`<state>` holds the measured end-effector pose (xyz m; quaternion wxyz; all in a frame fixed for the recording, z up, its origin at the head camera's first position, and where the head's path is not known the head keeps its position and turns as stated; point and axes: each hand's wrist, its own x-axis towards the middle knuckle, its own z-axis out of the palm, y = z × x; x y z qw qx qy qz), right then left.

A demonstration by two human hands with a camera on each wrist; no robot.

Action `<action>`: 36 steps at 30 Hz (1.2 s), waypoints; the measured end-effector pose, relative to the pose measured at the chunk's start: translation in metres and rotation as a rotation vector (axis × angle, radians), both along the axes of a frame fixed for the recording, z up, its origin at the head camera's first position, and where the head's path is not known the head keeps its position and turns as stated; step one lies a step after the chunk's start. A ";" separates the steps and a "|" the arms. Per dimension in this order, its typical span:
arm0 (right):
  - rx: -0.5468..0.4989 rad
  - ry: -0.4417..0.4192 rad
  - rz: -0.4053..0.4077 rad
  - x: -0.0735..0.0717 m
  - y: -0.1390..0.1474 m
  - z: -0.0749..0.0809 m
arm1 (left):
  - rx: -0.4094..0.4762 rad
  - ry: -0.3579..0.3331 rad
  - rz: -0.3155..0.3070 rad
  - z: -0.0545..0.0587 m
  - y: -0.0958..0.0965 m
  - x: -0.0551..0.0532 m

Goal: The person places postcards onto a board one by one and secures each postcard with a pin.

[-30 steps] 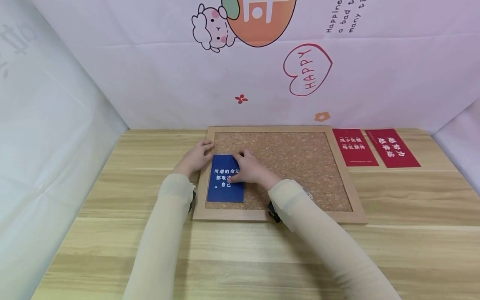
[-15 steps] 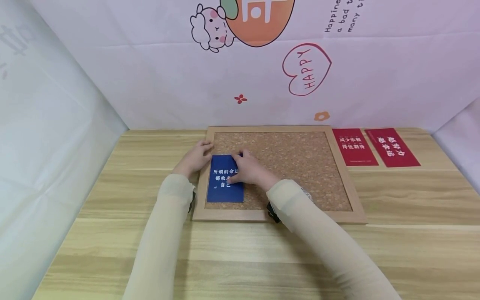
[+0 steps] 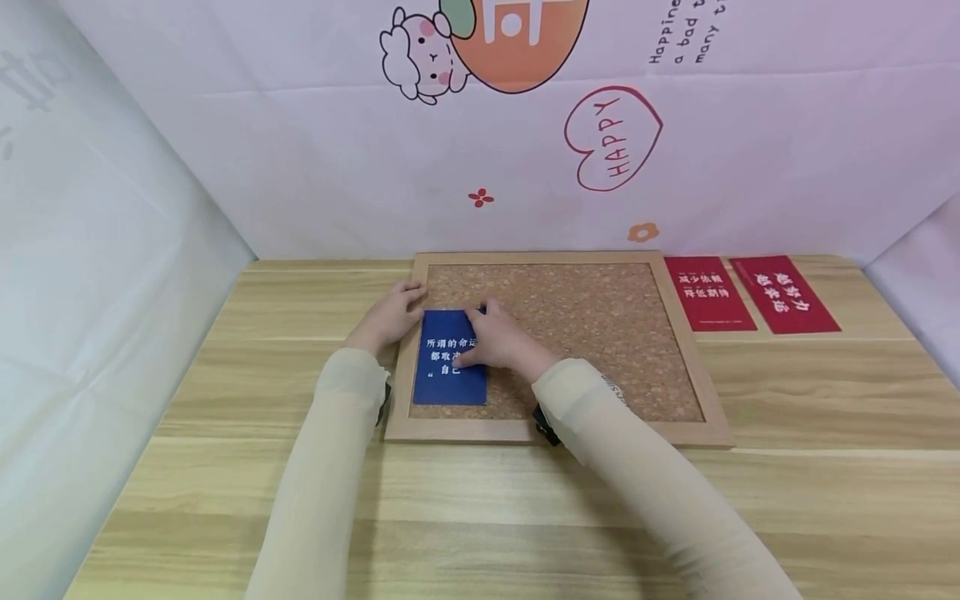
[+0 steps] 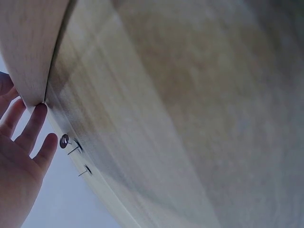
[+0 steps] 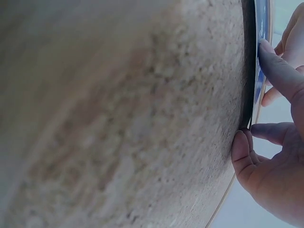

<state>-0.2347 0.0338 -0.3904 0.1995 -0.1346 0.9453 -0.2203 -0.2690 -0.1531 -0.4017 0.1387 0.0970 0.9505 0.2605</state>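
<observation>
A blue card (image 3: 442,387) with white Chinese characters lies at the left end of a corkboard (image 3: 600,333) with a light wooden frame. My right hand (image 3: 504,337) holds the card near its upper right corner. In the right wrist view the thumb lies on the card's face, while the other fingers bend at its edge against the cork. My left hand (image 3: 390,317) touches the left side of the frame with loosely extended fingers. Beside that hand, the left wrist view shows several metal thumbtacks (image 4: 76,147) on the table, their points sticking out.
Two red cards with white characters, the nearer one (image 3: 712,308) and the farther one (image 3: 783,304), lie on the wood-grain table (image 3: 480,517) right of the board. A white printed cloth (image 3: 337,192) rises behind the table. Another white cloth hangs at the left.
</observation>
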 end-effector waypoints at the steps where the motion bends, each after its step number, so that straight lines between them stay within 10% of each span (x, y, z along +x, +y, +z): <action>1: 0.001 0.000 0.001 0.000 0.000 0.000 | -0.002 0.002 -0.001 0.000 0.000 0.000; 36: 0.051 0.019 -0.016 0.004 -0.004 0.002 | 0.004 -0.004 -0.004 0.001 0.000 0.000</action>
